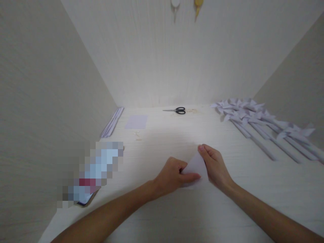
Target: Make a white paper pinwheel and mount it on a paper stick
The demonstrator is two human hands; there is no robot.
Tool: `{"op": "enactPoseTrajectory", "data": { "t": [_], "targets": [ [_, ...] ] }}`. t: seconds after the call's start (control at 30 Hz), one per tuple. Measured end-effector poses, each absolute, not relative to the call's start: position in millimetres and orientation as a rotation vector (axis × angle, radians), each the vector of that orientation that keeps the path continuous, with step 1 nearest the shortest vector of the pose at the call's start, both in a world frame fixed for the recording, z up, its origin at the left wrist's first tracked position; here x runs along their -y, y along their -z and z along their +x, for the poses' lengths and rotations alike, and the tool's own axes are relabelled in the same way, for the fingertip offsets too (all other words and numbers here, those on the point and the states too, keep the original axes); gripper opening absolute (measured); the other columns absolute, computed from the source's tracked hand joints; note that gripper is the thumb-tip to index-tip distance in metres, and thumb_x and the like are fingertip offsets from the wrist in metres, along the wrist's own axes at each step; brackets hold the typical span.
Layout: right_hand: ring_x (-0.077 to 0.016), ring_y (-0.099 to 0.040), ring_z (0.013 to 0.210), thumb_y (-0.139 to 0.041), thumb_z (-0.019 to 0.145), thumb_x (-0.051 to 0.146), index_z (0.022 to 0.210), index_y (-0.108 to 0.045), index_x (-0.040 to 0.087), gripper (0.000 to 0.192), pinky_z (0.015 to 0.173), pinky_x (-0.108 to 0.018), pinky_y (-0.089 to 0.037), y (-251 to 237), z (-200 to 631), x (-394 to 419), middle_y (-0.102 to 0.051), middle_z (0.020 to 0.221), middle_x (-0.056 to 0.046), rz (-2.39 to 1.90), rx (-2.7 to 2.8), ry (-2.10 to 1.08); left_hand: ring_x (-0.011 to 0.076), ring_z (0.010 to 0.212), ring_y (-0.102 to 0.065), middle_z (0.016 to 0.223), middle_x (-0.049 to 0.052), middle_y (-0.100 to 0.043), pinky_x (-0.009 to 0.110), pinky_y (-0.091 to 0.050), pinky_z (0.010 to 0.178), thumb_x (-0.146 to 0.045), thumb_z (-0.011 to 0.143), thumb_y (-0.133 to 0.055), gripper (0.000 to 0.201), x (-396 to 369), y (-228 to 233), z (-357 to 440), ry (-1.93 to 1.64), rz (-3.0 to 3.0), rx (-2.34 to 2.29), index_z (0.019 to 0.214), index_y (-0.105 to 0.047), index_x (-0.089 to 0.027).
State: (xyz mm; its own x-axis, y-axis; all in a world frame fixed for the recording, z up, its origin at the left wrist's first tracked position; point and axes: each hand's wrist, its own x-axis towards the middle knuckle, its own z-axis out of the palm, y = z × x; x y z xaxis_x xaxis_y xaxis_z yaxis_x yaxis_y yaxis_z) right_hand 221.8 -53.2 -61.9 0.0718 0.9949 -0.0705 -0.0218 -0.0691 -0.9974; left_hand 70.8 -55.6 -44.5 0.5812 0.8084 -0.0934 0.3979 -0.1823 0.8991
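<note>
A pale lilac sheet of paper (198, 166) is held up between both hands, over the near part of the table. My left hand (173, 173) grips its left side, with the thumb lying across the front and the other fingers behind it. At the upper corner, my right hand (214, 163) pinches the paper between thumb and fingers. The sheet looks bent or folded, but I cannot tell exactly how. Beyond the hands, a flat square of the same lilac paper (136, 122) lies on the table.
Black-handled scissors (180, 110) lie by the back wall. Several paper pinwheels (245, 113) on paper sticks are piled at right. Rolled paper sticks (112, 122) rest at back left, near small scraps (137, 135). A blurred-out phone (97, 172) leans at left. Two hooks (175, 4) hang above.
</note>
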Motion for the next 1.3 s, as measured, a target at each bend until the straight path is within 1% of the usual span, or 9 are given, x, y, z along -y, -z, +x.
{"op": "enactPoseTrajectory", "data": {
  "t": [0.07,0.17,0.3,0.4,0.63,0.73,0.93,1.13,1.3],
  "targets": [
    [-0.0052,-0.030,0.039,-0.049,0.074,0.046,0.057,-0.039,0.018,0.035,0.035,-0.018,-0.024,61.6,221.5,51.7,-0.032,0.046,0.007,-1.241,1.066,-1.298,0.0046,0.043,-0.022,0.045,-0.006,-0.026,0.021,-0.015,0.039,-0.050,0.066,-0.051,0.043,54.6,48.2,70.4,-0.494,1.765,-1.012,0.045,-0.035,-0.015],
    [-0.0057,-0.037,0.040,-0.052,0.072,0.047,0.057,-0.042,0.017,0.035,0.039,-0.018,-0.033,57.4,219.9,52.0,-0.039,0.047,0.006,-1.159,1.029,-1.457,0.0053,0.045,-0.023,0.047,-0.005,-0.024,0.021,-0.015,0.041,-0.049,0.072,-0.044,0.045,51.0,52.4,69.4,-0.604,1.782,-1.173,0.045,-0.032,-0.015],
    [-0.0076,-0.050,0.049,-0.064,0.062,0.040,0.064,-0.054,0.015,0.028,0.046,-0.019,-0.042,53.2,217.2,55.4,-0.053,0.055,0.003,-1.106,1.097,-1.677,0.0060,0.046,-0.024,0.048,-0.004,-0.025,0.022,-0.016,0.041,-0.050,0.076,-0.034,0.045,46.7,53.6,67.5,-0.766,1.703,-1.272,0.047,-0.031,-0.016],
    [-0.0093,-0.056,0.056,-0.066,0.062,0.035,0.068,-0.059,0.013,0.024,0.052,-0.020,-0.046,54.6,216.6,56.5,-0.058,0.058,0.001,-1.078,1.078,-1.765,0.0059,0.044,-0.022,0.047,-0.004,-0.025,0.022,-0.015,0.039,-0.053,0.075,-0.032,0.046,45.8,53.7,67.9,-0.836,1.596,-1.317,0.047,-0.029,-0.017],
    [-0.0078,-0.054,0.050,-0.070,0.058,0.027,0.062,-0.060,0.013,0.018,0.051,-0.020,-0.043,52.6,218.5,57.1,-0.060,0.057,0.001,-0.939,1.015,-1.826,0.0043,0.038,-0.021,0.042,-0.004,-0.026,0.021,-0.013,0.036,-0.063,0.070,-0.031,0.052,45.0,51.4,69.4,-0.856,1.321,-1.147,0.044,-0.028,-0.017],
    [-0.0094,-0.054,0.054,-0.070,0.059,0.026,0.065,-0.061,0.013,0.017,0.054,-0.022,-0.043,49.8,218.1,58.8,-0.060,0.060,0.000,-0.933,1.007,-1.837,0.0038,0.038,-0.020,0.042,-0.005,-0.023,0.020,-0.013,0.036,-0.057,0.072,-0.034,0.050,47.3,49.8,66.2,-0.713,1.453,-1.077,0.043,-0.025,-0.017],
    [-0.0074,-0.048,0.047,-0.069,0.059,0.030,0.058,-0.060,0.013,0.020,0.045,-0.020,-0.036,51.9,215.1,61.0,-0.056,0.053,0.001,-1.095,0.897,-1.677,0.0049,0.043,-0.020,0.048,-0.005,-0.021,0.021,-0.014,0.040,-0.048,0.079,-0.028,0.045,52.7,47.4,65.8,-0.501,1.743,-0.959,0.047,-0.024,-0.017],
    [-0.0082,-0.046,0.046,-0.071,0.057,0.030,0.055,-0.059,0.013,0.021,0.046,-0.022,-0.035,54.1,214.7,62.5,-0.056,0.050,0.001,-1.123,0.857,-1.656,0.0061,0.044,-0.024,0.046,-0.006,-0.024,0.022,-0.018,0.045,-0.042,0.080,-0.034,0.042,51.2,49.5,70.5,-0.574,2.018,-1.061,0.047,-0.028,-0.016],
    [-0.0070,-0.044,0.043,-0.071,0.056,0.034,0.051,-0.057,0.012,0.026,0.044,-0.020,-0.032,49.4,211.5,65.0,-0.053,0.047,0.002,-1.100,0.734,-1.708,0.0068,0.044,-0.026,0.046,-0.005,-0.028,0.023,-0.019,0.047,-0.035,0.083,-0.029,0.040,51.9,51.7,68.6,-0.574,2.288,-1.020,0.048,-0.030,-0.017]
  ]
}}
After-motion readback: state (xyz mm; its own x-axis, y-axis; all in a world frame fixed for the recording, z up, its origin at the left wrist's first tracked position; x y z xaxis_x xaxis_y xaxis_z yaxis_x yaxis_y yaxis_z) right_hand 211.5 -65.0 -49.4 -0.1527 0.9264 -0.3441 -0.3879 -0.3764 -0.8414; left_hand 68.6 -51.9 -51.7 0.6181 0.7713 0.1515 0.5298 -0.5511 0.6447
